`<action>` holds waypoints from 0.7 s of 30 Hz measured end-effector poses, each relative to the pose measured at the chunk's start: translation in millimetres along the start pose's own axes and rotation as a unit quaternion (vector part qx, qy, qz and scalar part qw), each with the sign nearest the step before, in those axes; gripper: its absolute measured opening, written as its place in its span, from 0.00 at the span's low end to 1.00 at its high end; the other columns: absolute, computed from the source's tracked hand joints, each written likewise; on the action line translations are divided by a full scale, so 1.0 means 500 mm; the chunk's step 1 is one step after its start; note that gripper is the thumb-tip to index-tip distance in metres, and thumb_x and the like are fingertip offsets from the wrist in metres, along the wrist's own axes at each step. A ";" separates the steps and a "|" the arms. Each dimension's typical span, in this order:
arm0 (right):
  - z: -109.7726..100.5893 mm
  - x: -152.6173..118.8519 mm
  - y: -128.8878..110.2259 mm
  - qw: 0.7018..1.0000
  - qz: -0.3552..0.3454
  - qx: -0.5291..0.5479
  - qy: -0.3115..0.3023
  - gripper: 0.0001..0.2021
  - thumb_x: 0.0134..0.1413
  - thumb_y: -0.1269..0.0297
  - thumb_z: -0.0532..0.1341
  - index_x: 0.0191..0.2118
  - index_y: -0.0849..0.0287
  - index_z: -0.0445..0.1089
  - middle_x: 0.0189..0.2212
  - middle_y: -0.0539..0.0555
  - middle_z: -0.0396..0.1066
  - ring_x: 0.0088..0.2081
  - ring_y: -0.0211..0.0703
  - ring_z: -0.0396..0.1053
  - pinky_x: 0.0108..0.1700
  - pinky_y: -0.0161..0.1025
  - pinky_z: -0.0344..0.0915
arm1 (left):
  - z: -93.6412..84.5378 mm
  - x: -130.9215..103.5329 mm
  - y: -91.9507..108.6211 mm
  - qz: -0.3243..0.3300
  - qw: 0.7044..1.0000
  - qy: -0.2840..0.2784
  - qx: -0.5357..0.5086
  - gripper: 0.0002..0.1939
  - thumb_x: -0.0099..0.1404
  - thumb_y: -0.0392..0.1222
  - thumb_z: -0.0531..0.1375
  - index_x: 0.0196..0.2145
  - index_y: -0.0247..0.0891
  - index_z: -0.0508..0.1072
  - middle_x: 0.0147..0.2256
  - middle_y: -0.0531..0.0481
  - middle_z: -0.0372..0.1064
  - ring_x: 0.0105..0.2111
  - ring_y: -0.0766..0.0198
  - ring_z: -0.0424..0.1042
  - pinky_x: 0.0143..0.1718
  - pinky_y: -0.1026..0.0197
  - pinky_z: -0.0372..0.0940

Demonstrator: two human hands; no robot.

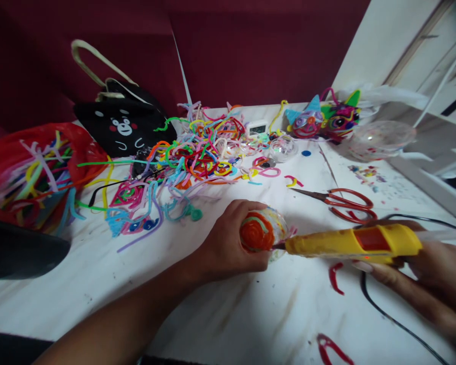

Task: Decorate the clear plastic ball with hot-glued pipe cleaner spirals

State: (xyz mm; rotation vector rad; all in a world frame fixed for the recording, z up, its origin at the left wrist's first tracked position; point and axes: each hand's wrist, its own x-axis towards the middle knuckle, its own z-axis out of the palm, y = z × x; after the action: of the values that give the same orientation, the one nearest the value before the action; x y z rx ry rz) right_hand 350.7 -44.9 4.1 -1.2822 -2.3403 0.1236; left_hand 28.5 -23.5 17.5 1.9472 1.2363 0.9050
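Note:
My left hand [233,241] is wrapped round a clear, rounded plastic piece [279,223]. An orange coil of pipe cleaner [255,231] with a pale green strand covers the side of it that faces me. In my right hand [421,274] is a yellow hot glue gun [338,243], its small light glowing red-orange. The gun's dark nozzle points left and meets the right edge of the orange coil; whether glue is coming out I cannot tell. Short red pipe cleaner pieces [335,279] lie below the gun.
Red-handled scissors [349,203] lie behind the gun, whose black cord [387,314] crosses the right side. Tangled pipe cleaners [205,152] cover the back. A red bag [87,152], black tote [125,126], decorated figures [307,123] and a clear plastic shell [383,137] stand around.

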 end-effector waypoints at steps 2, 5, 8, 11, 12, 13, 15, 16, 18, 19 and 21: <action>0.000 0.006 -0.003 1.000 -0.009 -0.002 0.007 0.08 0.58 0.52 0.59 0.39 0.47 0.64 0.23 0.46 0.71 0.19 0.44 0.69 0.18 0.39 0.63 | 0.000 0.000 0.001 0.002 1.000 0.000 0.000 0.35 0.43 0.34 0.67 0.51 0.42 0.66 0.51 0.45 0.66 0.51 0.51 0.69 0.53 0.49 0.65; -0.003 0.017 -0.007 0.999 -0.023 -0.023 0.025 0.08 0.59 0.52 0.57 0.37 0.48 0.63 0.21 0.46 0.69 0.17 0.43 0.65 0.16 0.39 0.59 | -0.001 0.000 0.001 0.004 1.000 -0.002 -0.005 0.35 0.43 0.35 0.67 0.51 0.41 0.66 0.50 0.45 0.67 0.49 0.52 0.69 0.52 0.50 0.65; -0.008 0.025 -0.009 0.997 -0.038 -0.048 0.043 0.08 0.60 0.51 0.55 0.38 0.48 0.62 0.22 0.47 0.69 0.18 0.44 0.66 0.16 0.40 0.58 | -0.002 -0.001 0.000 -0.001 1.000 -0.008 -0.005 0.35 0.43 0.35 0.67 0.51 0.40 0.66 0.50 0.45 0.67 0.48 0.52 0.70 0.51 0.51 0.65; -0.010 0.028 -0.007 0.996 -0.046 -0.049 0.054 0.08 0.60 0.51 0.56 0.39 0.48 0.62 0.24 0.48 0.71 0.20 0.45 0.69 0.17 0.39 0.62 | -0.003 -0.002 0.000 -0.004 1.000 -0.012 -0.006 0.35 0.43 0.35 0.68 0.52 0.41 0.65 0.50 0.45 0.66 0.48 0.53 0.70 0.50 0.51 0.65; -0.010 0.027 -0.005 0.996 -0.044 -0.046 0.055 0.08 0.59 0.52 0.56 0.39 0.48 0.62 0.25 0.48 0.72 0.21 0.45 0.71 0.18 0.39 0.63 | -0.003 -0.003 0.000 -0.005 1.000 -0.013 -0.007 0.35 0.43 0.36 0.68 0.51 0.41 0.65 0.50 0.46 0.67 0.48 0.53 0.70 0.50 0.51 0.66; -0.009 0.026 -0.003 0.997 -0.040 -0.043 0.053 0.08 0.59 0.52 0.57 0.39 0.48 0.62 0.25 0.48 0.73 0.22 0.46 0.72 0.18 0.38 0.65 | -0.003 -0.003 0.001 -0.008 1.000 -0.015 -0.008 0.35 0.44 0.36 0.68 0.51 0.42 0.65 0.50 0.46 0.67 0.48 0.52 0.70 0.50 0.51 0.66; -0.008 0.022 0.001 0.998 -0.029 -0.033 0.047 0.08 0.58 0.52 0.58 0.39 0.48 0.63 0.27 0.49 0.74 0.24 0.46 0.73 0.19 0.38 0.66 | -0.003 -0.003 0.002 -0.014 1.000 -0.019 -0.011 0.35 0.43 0.36 0.68 0.51 0.42 0.66 0.50 0.46 0.67 0.48 0.52 0.70 0.50 0.50 0.66; -0.007 0.020 0.003 0.998 -0.024 -0.027 0.045 0.08 0.58 0.53 0.59 0.39 0.48 0.63 0.27 0.49 0.75 0.24 0.47 0.74 0.19 0.38 0.67 | -0.004 -0.002 0.003 -0.017 1.000 -0.021 -0.012 0.35 0.43 0.36 0.68 0.51 0.42 0.66 0.50 0.45 0.67 0.47 0.52 0.70 0.50 0.50 0.66; -0.005 0.016 0.006 0.999 -0.015 -0.017 0.046 0.08 0.57 0.53 0.60 0.39 0.48 0.64 0.31 0.51 0.76 0.27 0.47 0.75 0.19 0.37 0.67 | -0.004 -0.002 0.005 -0.024 0.999 -0.024 -0.014 0.35 0.43 0.36 0.68 0.51 0.42 0.66 0.51 0.45 0.67 0.47 0.52 0.70 0.50 0.49 0.66; -0.004 0.015 0.006 0.999 -0.011 -0.015 0.046 0.08 0.57 0.53 0.60 0.38 0.48 0.64 0.32 0.52 0.77 0.29 0.48 0.76 0.19 0.36 0.67 | -0.004 -0.002 0.006 -0.026 0.999 -0.025 -0.015 0.35 0.43 0.36 0.68 0.51 0.41 0.66 0.51 0.45 0.67 0.47 0.51 0.70 0.51 0.49 0.66; -0.003 0.014 0.006 0.999 -0.008 -0.017 0.049 0.08 0.58 0.52 0.60 0.38 0.49 0.64 0.35 0.53 0.77 0.31 0.49 0.77 0.18 0.36 0.66 | -0.005 -0.001 0.007 -0.029 0.999 -0.027 -0.018 0.35 0.43 0.36 0.67 0.51 0.41 0.66 0.50 0.44 0.67 0.47 0.51 0.70 0.51 0.49 0.66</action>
State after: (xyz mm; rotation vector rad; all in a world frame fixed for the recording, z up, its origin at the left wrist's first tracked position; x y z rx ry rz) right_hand 350.4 -37.9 7.0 -1.2574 -2.2773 0.0153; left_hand 28.0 -24.9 21.5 1.8857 1.2310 0.8345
